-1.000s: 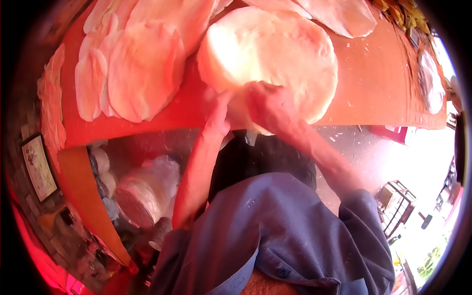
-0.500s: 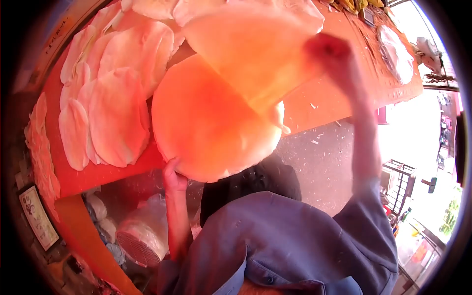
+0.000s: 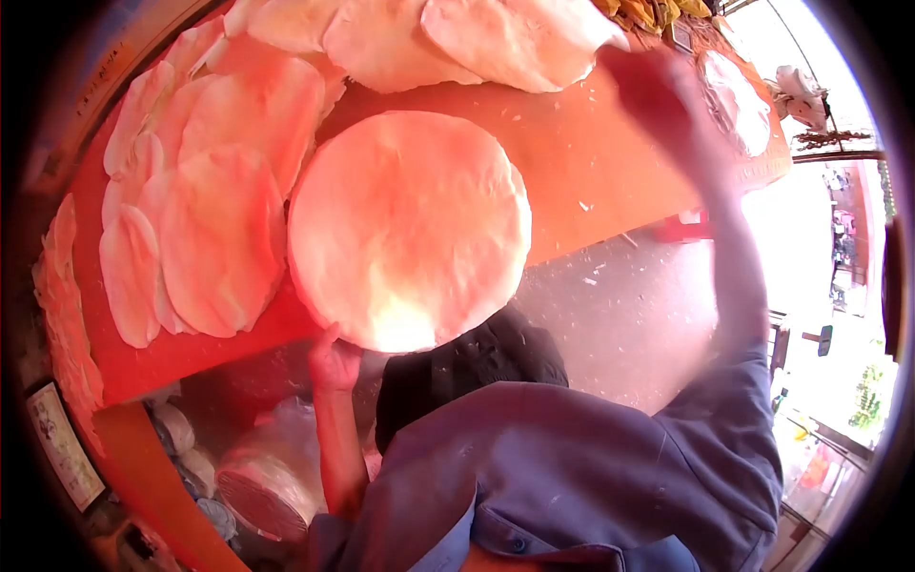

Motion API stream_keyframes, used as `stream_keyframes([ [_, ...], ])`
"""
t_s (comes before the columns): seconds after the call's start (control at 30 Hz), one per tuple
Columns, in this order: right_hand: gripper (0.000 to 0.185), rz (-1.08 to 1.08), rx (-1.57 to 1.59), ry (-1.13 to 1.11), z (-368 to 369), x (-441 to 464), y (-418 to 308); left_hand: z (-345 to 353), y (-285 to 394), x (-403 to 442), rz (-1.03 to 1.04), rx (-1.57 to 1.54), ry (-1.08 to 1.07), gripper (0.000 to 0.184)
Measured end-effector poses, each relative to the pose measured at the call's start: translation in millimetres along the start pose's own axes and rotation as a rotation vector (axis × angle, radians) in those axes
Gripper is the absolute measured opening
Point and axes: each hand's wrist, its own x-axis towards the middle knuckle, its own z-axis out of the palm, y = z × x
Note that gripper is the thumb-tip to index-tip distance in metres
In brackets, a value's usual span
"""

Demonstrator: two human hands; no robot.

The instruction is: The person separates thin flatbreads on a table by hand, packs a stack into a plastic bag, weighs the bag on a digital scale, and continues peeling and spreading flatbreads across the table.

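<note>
A round, pale, thin-edged disc of sheet material (image 3: 410, 229), probably several layers, lies on the orange table and overhangs its front edge. My left hand (image 3: 335, 362) is closed at the disc's lower left rim, its thumb against the edge. Farther off to the upper right, my right hand (image 3: 653, 100) is smeared by motion, so its fingers cannot be made out. It is close to the right end of a thin pale sheet (image 3: 524, 43) spread along the table's far side.
More thin sheets (image 3: 224, 238) overlap on the left of the orange table (image 3: 591, 172). A pale sheet (image 3: 739, 100) lies at the right end, yellow cloth-like items (image 3: 648, 11) at the back. Below the table on the left sits a plastic-wrapped round bundle (image 3: 272, 477).
A thin sheet held up by my right hand over the disc now lies flat at the far side. My right hand has moved slightly away and up; my left stays at the rim.
</note>
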Motion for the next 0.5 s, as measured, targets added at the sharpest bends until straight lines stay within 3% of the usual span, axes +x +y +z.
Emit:
stream_keyframes([
  [0.07, 0.014, -0.106, 0.382, -0.089, 112.2, -35.8, -6.2, 15.8, 1.0, -7.1, 0.067, 0.047, -0.061, 0.061],
  [0.1, 0.017, -0.149, 0.460, -0.119, 123.6, -48.2, -40.4, 28.2, 0.9, -9.4, 0.137, 0.095, -0.127, 0.063],
  [0.13, 0.021, -0.197, 0.801, -0.110, 114.2, -44.6, -76.9, 42.9, 0.5, -8.7, 0.176, 0.151, -0.142, 0.068],
  [0.17, 0.030, 0.050, 0.932, -0.505, 85.6, -53.1, -110.9, 60.2, -0.2, -9.8, 0.220, 0.228, -0.178, 0.068],
  [0.2, 0.042, 0.000, 0.958, -0.371, 90.7, -63.8, -148.5, 70.0, -1.4, -8.1, 0.237, 0.293, -0.180, 0.064],
  [0.23, 0.045, -0.036, 1.078, -0.394, 93.3, -66.1, -173.9, 78.8, -1.8, -5.9, 0.255, 0.436, -0.210, 0.068],
  [0.3, 0.048, -0.155, 1.155, -0.327, 87.8, -65.1, -196.6, 90.7, -0.3, -0.9, 0.243, 0.519, -0.271, 0.060],
  [0.33, 0.044, -0.151, 1.138, -0.312, 86.8, -64.6, -199.4, 106.2, -3.1, -1.1, 0.299, 0.427, -0.224, 0.045],
  [0.37, 0.038, 0.000, 1.227, -0.558, 81.2, -61.9, -195.5, 110.0, -0.8, 0.2, 0.263, 0.414, -0.246, 0.044],
  [0.5, 0.030, 0.144, 1.369, -0.651, 91.8, -64.6, -194.4, 121.7, 1.9, -4.0, 0.270, 0.427, -0.193, 0.043],
])
